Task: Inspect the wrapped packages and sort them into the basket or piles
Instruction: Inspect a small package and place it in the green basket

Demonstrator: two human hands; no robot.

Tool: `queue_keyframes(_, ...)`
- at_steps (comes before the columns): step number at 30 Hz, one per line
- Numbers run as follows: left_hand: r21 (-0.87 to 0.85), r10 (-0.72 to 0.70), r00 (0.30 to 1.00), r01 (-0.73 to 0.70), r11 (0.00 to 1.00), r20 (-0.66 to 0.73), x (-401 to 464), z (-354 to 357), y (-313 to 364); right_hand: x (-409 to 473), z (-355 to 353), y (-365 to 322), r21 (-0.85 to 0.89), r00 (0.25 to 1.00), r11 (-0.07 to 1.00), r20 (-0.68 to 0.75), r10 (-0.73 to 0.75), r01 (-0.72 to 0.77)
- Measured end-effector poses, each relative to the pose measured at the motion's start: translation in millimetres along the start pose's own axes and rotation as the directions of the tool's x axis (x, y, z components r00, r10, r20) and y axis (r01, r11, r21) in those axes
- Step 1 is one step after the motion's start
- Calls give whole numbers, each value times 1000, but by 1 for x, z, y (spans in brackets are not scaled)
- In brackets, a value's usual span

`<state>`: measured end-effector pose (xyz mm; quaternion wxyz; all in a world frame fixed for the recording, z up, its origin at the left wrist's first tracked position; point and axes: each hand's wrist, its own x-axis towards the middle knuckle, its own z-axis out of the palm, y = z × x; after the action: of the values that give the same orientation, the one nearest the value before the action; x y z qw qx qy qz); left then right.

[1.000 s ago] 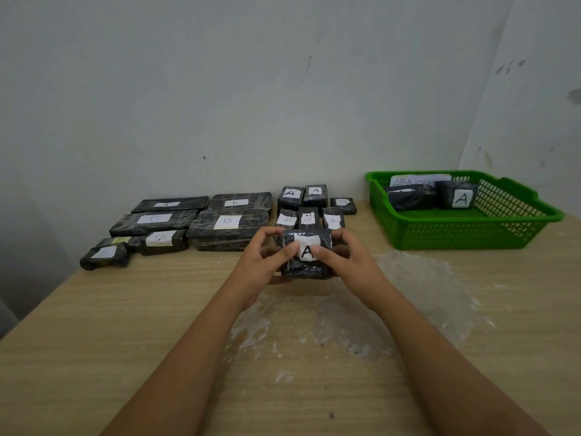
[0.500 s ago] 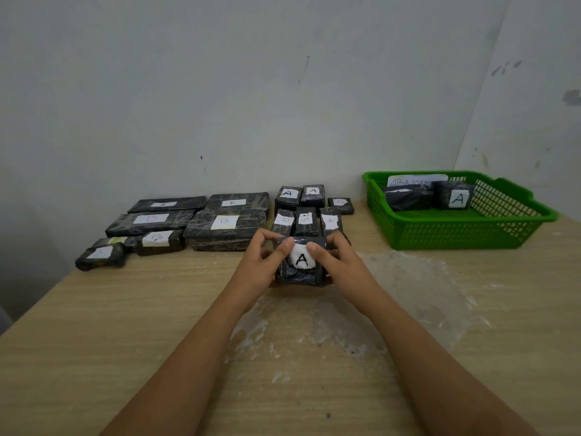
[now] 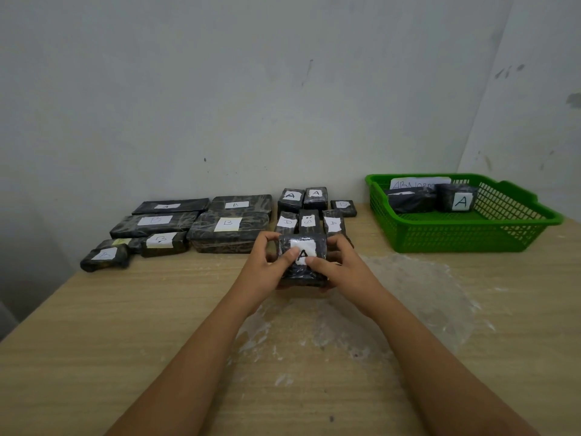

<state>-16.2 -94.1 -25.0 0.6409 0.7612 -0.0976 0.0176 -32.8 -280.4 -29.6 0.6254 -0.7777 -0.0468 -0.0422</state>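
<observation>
both hands hold one small dark package [image 3: 302, 262] above the wooden table [image 3: 94, 325], just in front of the small pile. the left hand [image 3: 267, 265] curls round its left side and the right hand [image 3: 338, 267] round its right, both thumbs pressed on the white label marked "a". the package is blocky, wrapped in glossy, crinkled film.

at the back left lie seven flat, oblong packages [image 3: 228, 229] in the same shiny dark wrap, each with a white paper label; several read "b". behind the held one sit six small blocky packages [image 3: 290, 198], set close together, some marked "a".

one green plastic basket [image 3: 471, 237] with lattice walls stands at the right, well apart from the piles. it holds two dark packages [image 3: 456, 198], one showing "a", and a white paper sign [image 3: 418, 183] partly hidden.

a thin, clear, wrinkled plastic sheet [image 3: 424, 284] lies flat on the table under the forearms.
</observation>
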Motion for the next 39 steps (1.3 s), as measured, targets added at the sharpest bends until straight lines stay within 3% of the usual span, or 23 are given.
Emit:
queue_keyframes(9,-26,-76,993,78,997,95,1,-1,1,-2,-3,0,42,997,999,-72,26,-23)
queue_keyframes(20,21,14,1000,-14,1000,13,0,-2,0,-2,1,-2,-34,999,999,-43,7,-8)
queue_keyframes(26,-16,-28,997,29,999,65,1,-1,0,-4,4,-5,-76,994,997,-110,-20,11)
queue_keyframes(34,-37,-32,996,36,999,89,0,-2,6,-4,5,-7,2,989,1000,-148,-21,22)
queue_keyframes(39,-19,26,999,-26,999,19,-2,-1,7,-5,7,-6,28,989,1000,-145,5,-1)
